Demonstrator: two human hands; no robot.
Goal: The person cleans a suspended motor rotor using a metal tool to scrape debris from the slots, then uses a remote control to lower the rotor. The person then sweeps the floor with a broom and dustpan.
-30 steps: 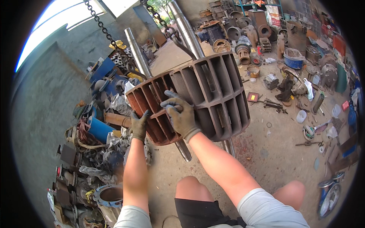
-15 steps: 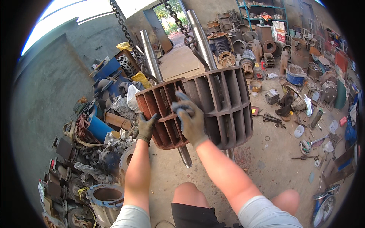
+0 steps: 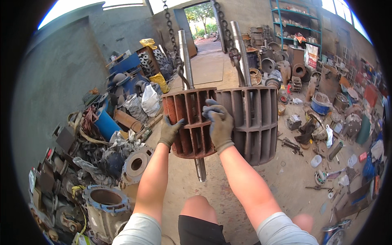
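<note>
Two heavy bladed metal rotors hang side by side on chains in front of me, their steel shafts nearly upright. The left one is a rusty rotor (image 3: 189,136); the right one is a larger-looking grey-brown rotor (image 3: 260,122). My left hand (image 3: 170,133), gloved, grips the rusty rotor's left side, thumb toward the front and other fingers mostly hidden. At that rotor's right edge, by the gap between the two, my gloved right hand (image 3: 221,124) has its fingers bent against the vanes. The rusty rotor's lower shaft end (image 3: 200,170) sticks out below.
A chain (image 3: 170,28) hooks near the left shaft, another chain (image 3: 222,26) near the right. Scrap and a blue-rimmed casing (image 3: 107,200) crowd the left wall. Machine parts and a blue bucket (image 3: 319,104) cover the right floor. A doorway (image 3: 203,26) and teal shelving (image 3: 296,24) stand behind.
Both rotors sit further right in the picture and their shafts look more upright. My right hand has come to the rusty rotor's right edge; my left stays on its left side.
</note>
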